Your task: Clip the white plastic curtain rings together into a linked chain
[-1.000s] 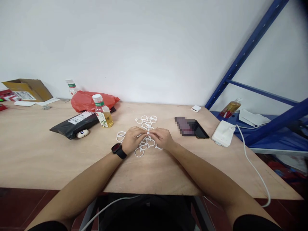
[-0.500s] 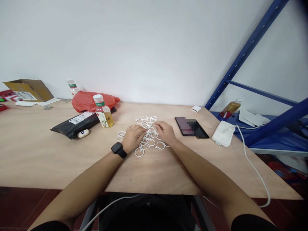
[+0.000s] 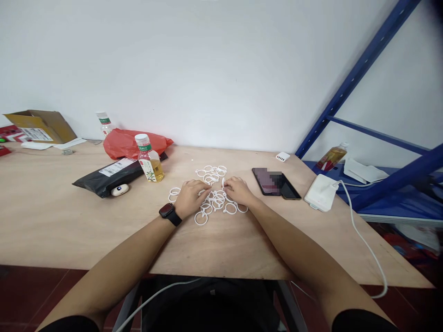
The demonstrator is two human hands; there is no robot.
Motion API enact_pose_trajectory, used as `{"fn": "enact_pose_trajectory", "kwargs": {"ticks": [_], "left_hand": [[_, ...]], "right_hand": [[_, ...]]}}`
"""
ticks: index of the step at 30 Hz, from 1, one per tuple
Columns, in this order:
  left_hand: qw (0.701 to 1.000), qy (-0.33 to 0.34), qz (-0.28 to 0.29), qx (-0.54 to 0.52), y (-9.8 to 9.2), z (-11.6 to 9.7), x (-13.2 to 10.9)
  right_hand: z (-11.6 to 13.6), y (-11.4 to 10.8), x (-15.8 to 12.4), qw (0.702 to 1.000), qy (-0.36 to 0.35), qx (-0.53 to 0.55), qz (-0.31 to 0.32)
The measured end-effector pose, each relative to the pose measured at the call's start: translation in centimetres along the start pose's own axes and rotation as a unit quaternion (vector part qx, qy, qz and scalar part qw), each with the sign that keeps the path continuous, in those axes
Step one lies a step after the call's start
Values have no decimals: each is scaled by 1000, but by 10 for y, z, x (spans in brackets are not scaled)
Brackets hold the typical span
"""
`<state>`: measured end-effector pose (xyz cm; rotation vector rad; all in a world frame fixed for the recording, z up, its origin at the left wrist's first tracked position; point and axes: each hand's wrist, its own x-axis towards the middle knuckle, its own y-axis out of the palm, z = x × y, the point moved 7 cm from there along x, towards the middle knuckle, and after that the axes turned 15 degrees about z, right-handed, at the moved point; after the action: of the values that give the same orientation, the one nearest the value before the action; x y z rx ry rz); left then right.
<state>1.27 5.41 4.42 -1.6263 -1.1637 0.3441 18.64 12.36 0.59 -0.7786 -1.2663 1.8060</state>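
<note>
Several white plastic rings point(image 3: 212, 176) lie scattered in the middle of the wooden table point(image 3: 69, 221). My left hand point(image 3: 191, 195), with a black watch on its wrist, rests on the near rings with its fingers curled. My right hand point(image 3: 238, 190) is just to the right of it, fingers pinched on one white ring point(image 3: 223, 183) held upright at the fingertips. More rings point(image 3: 230, 208) lie flat below and between both hands.
A small bottle of yellow drink point(image 3: 148, 159), a black parcel bag point(image 3: 107, 174) and a red bag point(image 3: 129, 143) stand at the left. Two phones point(image 3: 275, 182) and a white charger with cable point(image 3: 321, 191) lie at the right, beside a blue rack point(image 3: 363, 60).
My hands were pressed together over the rings; they have drawn apart. My right hand has moved right and a little farther, and now pinches a single ring.
</note>
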Motion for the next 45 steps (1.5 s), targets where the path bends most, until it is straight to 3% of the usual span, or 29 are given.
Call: {"fn": "enact_pose_trajectory", "kwargs": {"ticks": [4, 10, 13, 18, 21, 23, 28, 35, 40, 45], "left_hand": [[1000, 8, -4, -8, 0, 0, 0], [1000, -2, -3, -13, 0, 2, 0], [1000, 1, -5, -17, 1, 2, 1], [1000, 2, -7, -17, 3, 3, 1], [1000, -1, -4, -14, 3, 3, 1], [1000, 0, -3, -14, 3, 3, 1], [1000, -3, -3, -17, 2, 3, 1], [1000, -5, 4, -22, 4, 3, 1], [1000, -10, 6, -28, 5, 4, 1], [1000, -8, 5, -29, 6, 4, 1]], "right_hand": [[1, -3, -2, 1000, -4, 3, -16], [4, -22, -11, 990, 47, -44, -124], [9, -27, -13, 988, 31, -46, -145], [20, -11, -5, 996, -58, -20, -69], [18, 5, 1, 998, -64, -19, 7], [15, 9, 1, 998, -62, -20, 19], [13, 2, -2, 998, -55, -24, -27], [1, -10, -2, 993, 5, 43, -111], [-3, -27, -12, 969, -10, 103, -224], [-4, -35, -20, 945, -41, 169, -278]]}}
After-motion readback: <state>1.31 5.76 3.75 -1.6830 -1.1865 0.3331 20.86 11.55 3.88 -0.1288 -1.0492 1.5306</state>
